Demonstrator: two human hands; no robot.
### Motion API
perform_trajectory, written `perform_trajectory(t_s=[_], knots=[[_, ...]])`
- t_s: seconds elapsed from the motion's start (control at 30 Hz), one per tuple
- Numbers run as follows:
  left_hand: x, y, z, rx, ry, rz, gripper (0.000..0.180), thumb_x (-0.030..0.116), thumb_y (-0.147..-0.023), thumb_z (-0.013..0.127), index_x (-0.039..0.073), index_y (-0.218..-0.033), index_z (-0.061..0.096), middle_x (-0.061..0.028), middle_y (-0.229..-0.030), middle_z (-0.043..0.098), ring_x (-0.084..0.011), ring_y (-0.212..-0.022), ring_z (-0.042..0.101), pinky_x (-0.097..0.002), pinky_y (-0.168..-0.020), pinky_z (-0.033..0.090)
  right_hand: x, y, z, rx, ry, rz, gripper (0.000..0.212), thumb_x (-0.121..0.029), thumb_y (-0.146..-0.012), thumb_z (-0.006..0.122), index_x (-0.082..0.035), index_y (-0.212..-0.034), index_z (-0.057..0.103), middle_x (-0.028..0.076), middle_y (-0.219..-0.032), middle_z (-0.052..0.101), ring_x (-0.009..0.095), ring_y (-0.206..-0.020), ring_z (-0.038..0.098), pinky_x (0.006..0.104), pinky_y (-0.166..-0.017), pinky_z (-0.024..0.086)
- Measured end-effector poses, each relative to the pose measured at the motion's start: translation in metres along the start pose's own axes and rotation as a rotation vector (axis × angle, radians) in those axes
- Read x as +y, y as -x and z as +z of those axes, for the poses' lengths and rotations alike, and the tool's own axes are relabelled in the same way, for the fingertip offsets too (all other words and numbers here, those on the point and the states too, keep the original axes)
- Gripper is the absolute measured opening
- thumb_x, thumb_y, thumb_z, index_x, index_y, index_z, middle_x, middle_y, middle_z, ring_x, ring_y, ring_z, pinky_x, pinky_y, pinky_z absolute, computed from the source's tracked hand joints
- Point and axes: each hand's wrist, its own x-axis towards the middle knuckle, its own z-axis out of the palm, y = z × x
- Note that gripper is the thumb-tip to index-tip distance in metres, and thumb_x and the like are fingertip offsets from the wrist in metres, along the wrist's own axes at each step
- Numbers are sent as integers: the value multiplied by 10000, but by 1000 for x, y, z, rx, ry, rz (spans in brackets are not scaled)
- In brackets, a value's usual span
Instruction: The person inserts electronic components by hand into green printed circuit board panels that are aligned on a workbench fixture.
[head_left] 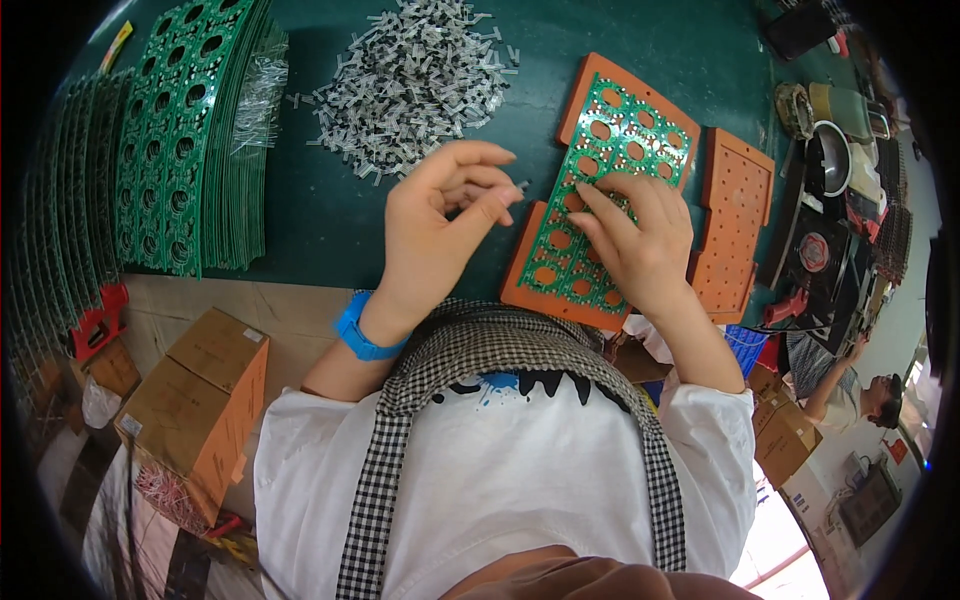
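My left hand (440, 225) is raised over the table's near edge, its fingers curled and its thumb and fingertips drawn together. At the thumb tip a small component (523, 186) shows, much like the pieces in the heap. My right hand (640, 235) rests over a green circuit board (640, 118) with rows of oval holes. Its forefinger tip touches the board and the thumb stands a little apart from it; whatever lies under these fingers is hidden. An orange tray (575, 125) carries the board, tilted slightly on the table.
A heap of small clear-and-dark components (415, 85) lies at the back middle. Stacked green circuit boards (180, 140) stand on the left. To the right is a second orange tray (735, 225). Cardboard boxes (205, 375) sit on the floor. Another person (840, 385) is at far right.
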Motion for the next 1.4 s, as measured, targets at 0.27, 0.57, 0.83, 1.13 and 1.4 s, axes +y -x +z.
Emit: perform_trajectory(t_s=[0.27,0.57,0.83,1.13,1.4], knots=[[0,8,10,-236,6,-64,318,-38,-872,603,-36,-1173,499,-91,-911,641,-121,-808,621,-226,-723,492,-10,-2,-4,-160,-877,366,231,-40,-754,736,-26,-980,692,67,-922,668,154,-805,624,244,-671,479],[-4,6,3,-137,-413,183,197,-19,-871,585,13,-1063,611,-67,-856,637,-126,-730,620,-233,-661,494,-3,5,-6,-47,-693,393,95,-1,-786,686,3,-880,667,76,-881,654,186,-820,625,281,-680,491],[-13,8,-9,-84,-223,-9,217,-41,-892,555,-30,-1100,616,-60,-929,610,-107,-827,603,-229,-763,491,-11,11,2,-125,-416,249,96,5,-774,659,2,-842,591,94,-862,593,264,-809,591,348,-685,479],[-17,13,-5,-82,-191,43,267,-64,-834,565,-5,-1090,612,-68,-893,645,-110,-822,608,-241,-732,486,-13,15,10,-70,-374,268,99,4,-766,665,-5,-834,595,97,-861,592,271,-809,587,351,-695,473],[-11,20,1,-117,-126,5,318,-53,-842,597,4,-1154,575,-84,-901,671,-120,-839,650,-245,-737,518,-20,27,15,62,-135,62,215,-79,-714,738,-49,-905,643,67,-860,586,242,-797,572,350,-673,459]])
